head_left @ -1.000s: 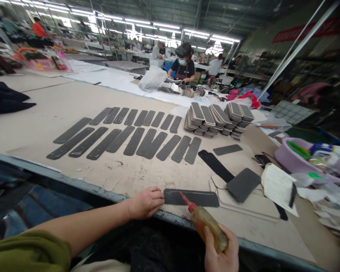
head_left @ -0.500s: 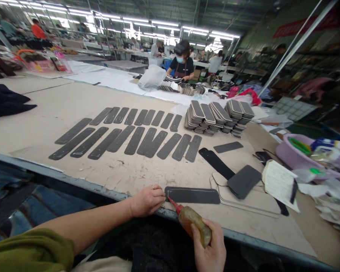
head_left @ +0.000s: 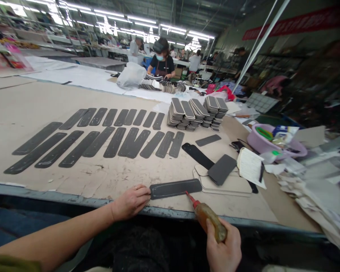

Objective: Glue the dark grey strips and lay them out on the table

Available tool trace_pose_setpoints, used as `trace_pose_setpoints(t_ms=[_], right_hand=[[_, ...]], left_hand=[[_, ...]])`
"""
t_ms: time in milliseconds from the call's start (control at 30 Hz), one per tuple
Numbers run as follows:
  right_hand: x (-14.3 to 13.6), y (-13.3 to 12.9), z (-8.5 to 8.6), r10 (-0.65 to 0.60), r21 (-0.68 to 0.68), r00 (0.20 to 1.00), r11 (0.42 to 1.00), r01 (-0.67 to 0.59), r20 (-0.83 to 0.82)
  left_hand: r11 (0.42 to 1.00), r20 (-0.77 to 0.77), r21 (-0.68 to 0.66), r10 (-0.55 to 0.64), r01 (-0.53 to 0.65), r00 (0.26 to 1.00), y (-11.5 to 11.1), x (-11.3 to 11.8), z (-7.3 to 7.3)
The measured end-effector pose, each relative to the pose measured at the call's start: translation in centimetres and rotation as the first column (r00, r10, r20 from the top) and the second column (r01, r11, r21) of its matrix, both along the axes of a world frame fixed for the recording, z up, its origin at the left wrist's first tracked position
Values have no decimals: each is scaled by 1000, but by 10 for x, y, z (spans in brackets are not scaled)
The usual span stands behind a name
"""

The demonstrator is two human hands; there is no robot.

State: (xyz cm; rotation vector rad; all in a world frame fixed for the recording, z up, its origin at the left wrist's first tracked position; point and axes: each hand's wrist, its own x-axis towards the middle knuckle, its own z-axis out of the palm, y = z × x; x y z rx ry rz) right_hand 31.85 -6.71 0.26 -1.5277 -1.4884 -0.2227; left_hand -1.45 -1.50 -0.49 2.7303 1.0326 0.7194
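Note:
Near the table's front edge lies a dark grey strip with rounded corners [head_left: 175, 189], a thin line of glue along its long top side, its left end and part of its lower side. My left hand [head_left: 132, 201] grips the left end of this strip, fingers bent together. In my right hand [head_left: 224, 245] is a glue bottle [head_left: 211, 221], yellowish and stained. The bottle's red pointed nozzle touches or hovers just over the strip's lower edge, right of its middle. Two rows of similar strips [head_left: 96, 143], several with shiny glue lines, lie behind my left hand.
Stacks of grey pieces [head_left: 197, 113] stand at the back. To the right are a dark rectangular piece [head_left: 222, 169], a black strip [head_left: 197, 155], pale sheets [head_left: 226, 186], a notebook [head_left: 249, 168] and a purple basin [head_left: 257, 141]. A masked person [head_left: 163, 66] works across the table.
The nozzle has moved right, from the strip's left end to its lower edge, leaving a glue line. The camera view has swung right; my left hand stays at the strip's left end.

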Motion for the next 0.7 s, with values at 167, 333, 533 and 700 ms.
trace_pose_setpoints(t_ms=[167,333,533,700], right_hand=[[15,5,-5,-147,88,986,986,140,77],[0,5,-6,-51,65,997,996,55,-57],[-49,5,-2,299,16,941,954,-300,-161],[-50,10,-1,262,27,959,965,-261,-111]], left_hand=[[1000,0,-7,-10,10,1000,1,1,3],[1000,18,-11,-5,5,1000,1,3,5],[999,-3,-47,-2,2,1000,0,2,-1],[998,25,-59,3,-2,1000,1,2,2]])
